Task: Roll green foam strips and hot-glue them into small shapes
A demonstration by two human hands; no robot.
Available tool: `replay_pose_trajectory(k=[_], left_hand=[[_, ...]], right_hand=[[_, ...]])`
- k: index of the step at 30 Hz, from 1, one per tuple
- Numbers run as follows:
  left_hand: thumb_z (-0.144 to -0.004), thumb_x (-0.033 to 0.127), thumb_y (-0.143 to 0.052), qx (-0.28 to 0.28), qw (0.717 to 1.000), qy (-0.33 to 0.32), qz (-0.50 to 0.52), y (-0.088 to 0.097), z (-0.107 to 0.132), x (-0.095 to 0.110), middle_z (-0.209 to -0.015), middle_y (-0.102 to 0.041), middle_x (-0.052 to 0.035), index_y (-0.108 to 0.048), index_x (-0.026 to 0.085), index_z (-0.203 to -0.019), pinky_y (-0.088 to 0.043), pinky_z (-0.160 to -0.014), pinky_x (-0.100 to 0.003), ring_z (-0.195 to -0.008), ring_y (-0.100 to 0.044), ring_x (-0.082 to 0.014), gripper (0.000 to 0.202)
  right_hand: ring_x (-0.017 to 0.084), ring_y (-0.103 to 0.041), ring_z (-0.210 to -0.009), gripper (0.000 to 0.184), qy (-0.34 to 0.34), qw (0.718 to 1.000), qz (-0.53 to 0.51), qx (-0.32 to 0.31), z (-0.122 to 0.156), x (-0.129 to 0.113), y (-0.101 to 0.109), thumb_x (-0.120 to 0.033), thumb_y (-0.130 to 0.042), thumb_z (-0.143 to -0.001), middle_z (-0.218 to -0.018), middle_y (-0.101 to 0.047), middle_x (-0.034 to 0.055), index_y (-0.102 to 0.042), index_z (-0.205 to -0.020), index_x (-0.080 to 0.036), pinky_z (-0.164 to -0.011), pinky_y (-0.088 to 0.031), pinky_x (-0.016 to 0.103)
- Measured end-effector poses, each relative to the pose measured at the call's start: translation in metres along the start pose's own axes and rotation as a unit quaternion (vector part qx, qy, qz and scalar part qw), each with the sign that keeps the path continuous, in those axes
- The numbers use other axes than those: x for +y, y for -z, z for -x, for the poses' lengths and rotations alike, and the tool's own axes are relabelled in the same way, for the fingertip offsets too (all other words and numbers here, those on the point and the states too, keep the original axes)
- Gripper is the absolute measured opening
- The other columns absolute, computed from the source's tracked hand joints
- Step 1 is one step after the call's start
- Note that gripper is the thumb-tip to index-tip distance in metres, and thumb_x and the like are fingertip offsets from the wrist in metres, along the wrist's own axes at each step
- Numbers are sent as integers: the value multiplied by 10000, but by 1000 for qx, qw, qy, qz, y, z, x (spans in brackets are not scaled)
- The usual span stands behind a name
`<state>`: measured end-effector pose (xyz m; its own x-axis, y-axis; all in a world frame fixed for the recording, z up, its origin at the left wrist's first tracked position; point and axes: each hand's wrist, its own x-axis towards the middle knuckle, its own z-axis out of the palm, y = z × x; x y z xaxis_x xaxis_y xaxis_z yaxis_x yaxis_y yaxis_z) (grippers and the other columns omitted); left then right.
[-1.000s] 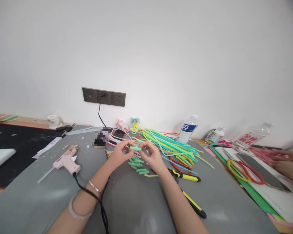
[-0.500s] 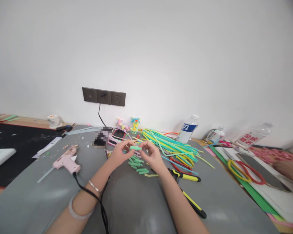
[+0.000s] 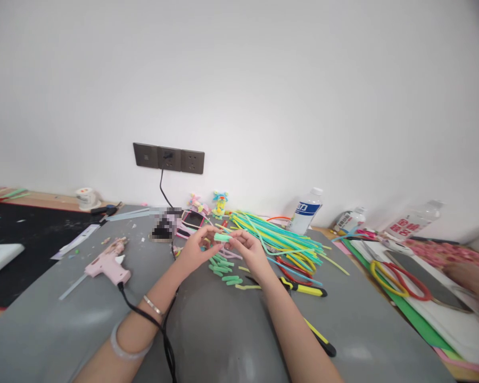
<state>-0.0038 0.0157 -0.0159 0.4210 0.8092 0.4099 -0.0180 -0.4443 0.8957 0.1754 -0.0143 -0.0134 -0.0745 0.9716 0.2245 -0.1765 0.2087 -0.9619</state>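
Both my hands meet over the grey table mat [image 3: 223, 330], pinching one short green fuzzy piece [image 3: 222, 238] between them. My left hand [image 3: 195, 249] holds its left end with thumb and fingertips closed. My right hand [image 3: 249, 251] grips the right end the same way. Just below my hands lies a small heap of several similar green pieces [image 3: 223, 268]. A bundle of long green, yellow and blue stems [image 3: 279, 239] spreads out to the right of my hands.
A pink glue gun [image 3: 106, 263] lies at the left, its black cord running to the wall socket [image 3: 168, 158]. Yellow-handled pliers [image 3: 303, 288] lie right of my arm. Water bottles [image 3: 306, 210] stand at the back. Another person's hand [image 3: 473, 282] rests at the far right.
My hands have lifted the green piece slightly and drawn closer together on it. The other person's hand at the right edge has pulled back.
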Motion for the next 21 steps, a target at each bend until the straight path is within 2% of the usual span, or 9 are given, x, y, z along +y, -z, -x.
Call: replay_pose_trajectory(k=[6,10,16,18,21], left_hand=[[-810,289,-643,34,999,9,2,1,0,-1,-861,-590,-25,-575,170,-971,-466,-664,-226,-782,-578,-141,212],[-819,309,-636,54,999,8,-1,2,-1,-5,-864,-583,-25,-585,172,-946,-465,-667,-223,-801,-569,-144,193],[-808,354,-648,73,997,17,22,2,-3,-8,-842,-579,-19,-579,176,-916,-462,-651,-223,-778,-564,-144,219],[-798,373,-657,77,996,26,30,2,-3,-7,-814,-571,-11,-573,178,-896,-460,-641,-223,-756,-559,-141,234],[-784,385,-665,80,995,41,37,3,-3,-5,-775,-559,0,-571,179,-881,-457,-628,-221,-725,-550,-134,246]], right_hand=[[171,-622,-667,269,-14,1000,-3,23,-1,1,0,-440,-771,-722,-681,-687,2,-681,-818,-205,-707,-485,309],[180,-623,-663,274,-6,1000,9,27,-3,2,0,-461,-757,-730,-678,-697,15,-701,-800,-202,-704,-491,321],[196,-636,-678,357,16,997,39,58,-4,4,3,-533,-668,-790,-689,-710,39,-706,-895,-194,-726,-510,350],[193,-636,-681,328,39,995,57,69,-4,4,3,-506,-671,-796,-707,-706,36,-680,-918,-201,-712,-512,344],[188,-628,-705,243,109,986,101,77,-3,4,1,-413,-694,-796,-754,-680,29,-641,-929,-217,-682,-498,325]])
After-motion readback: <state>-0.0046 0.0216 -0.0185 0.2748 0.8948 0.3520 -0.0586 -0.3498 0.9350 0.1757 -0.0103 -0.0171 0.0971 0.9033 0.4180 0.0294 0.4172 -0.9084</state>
